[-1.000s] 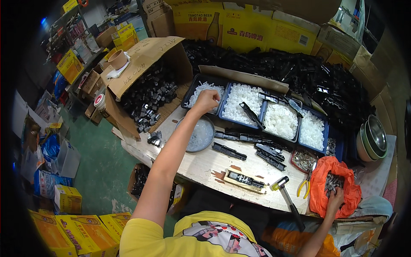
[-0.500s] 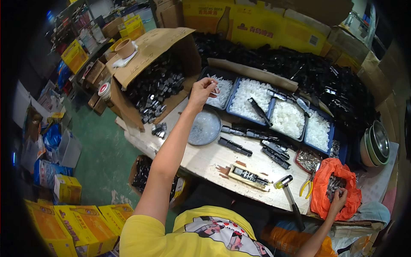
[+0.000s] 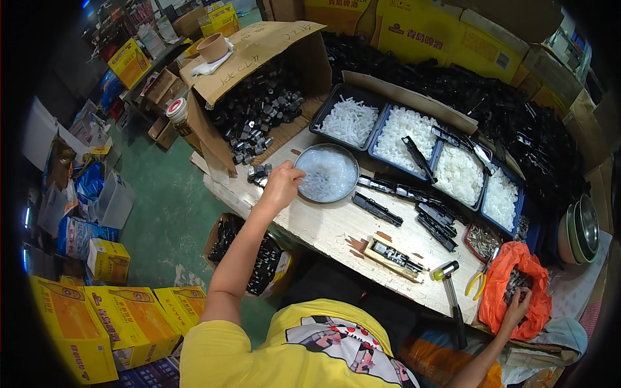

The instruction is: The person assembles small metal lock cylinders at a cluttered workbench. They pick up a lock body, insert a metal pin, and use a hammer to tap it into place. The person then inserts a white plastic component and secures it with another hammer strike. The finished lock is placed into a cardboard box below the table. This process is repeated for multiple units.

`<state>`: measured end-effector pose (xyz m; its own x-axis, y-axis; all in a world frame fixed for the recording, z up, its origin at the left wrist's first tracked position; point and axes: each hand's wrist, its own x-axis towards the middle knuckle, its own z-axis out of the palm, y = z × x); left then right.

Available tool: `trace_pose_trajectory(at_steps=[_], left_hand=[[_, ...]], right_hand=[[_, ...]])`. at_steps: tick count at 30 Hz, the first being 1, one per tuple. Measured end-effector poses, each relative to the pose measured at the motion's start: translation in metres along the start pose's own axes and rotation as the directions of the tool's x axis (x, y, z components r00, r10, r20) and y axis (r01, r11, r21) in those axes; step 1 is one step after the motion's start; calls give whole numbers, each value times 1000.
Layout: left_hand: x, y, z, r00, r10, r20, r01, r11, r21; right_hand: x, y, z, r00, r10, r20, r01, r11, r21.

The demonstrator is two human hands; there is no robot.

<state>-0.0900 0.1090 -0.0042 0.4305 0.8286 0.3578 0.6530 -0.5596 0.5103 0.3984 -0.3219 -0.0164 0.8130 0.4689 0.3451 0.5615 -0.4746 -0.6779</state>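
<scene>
Since the earlier frame, our left hand point(image 3: 279, 187) withdrew from the blue trays point(image 3: 414, 132) to the round metal pan point(image 3: 328, 173) on the worktop point(image 3: 336, 223), grip closed, contents unseen. Our right hand point(image 3: 517, 304) sat inside the orange bag point(image 3: 511, 284), grip indeterminate.

Left hand point(image 3: 282, 186) at round metal pan point(image 3: 328, 173) rim, right hand point(image 3: 517, 304) seemingly inside orange bag point(image 3: 511, 284)

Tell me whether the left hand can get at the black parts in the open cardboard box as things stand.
Probably yes. The left hand rests at the rim of the round metal pan, and the open cardboard box of black parts lies just beyond it, its open side facing the table with nothing between.
</scene>
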Motion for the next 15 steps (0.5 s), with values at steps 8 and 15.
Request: trace_pose_trajectory(at_steps=[8,15], left_hand=[[8,8,30,999,32,17,-34,987,159],[10,4,27,1000,8,-12,-6,989,147]], right_hand=[[-3,-1,-1,999,-40,-25,37,994,-104],[-12,-14,3,997,-21,-76,21,1000,-6]])
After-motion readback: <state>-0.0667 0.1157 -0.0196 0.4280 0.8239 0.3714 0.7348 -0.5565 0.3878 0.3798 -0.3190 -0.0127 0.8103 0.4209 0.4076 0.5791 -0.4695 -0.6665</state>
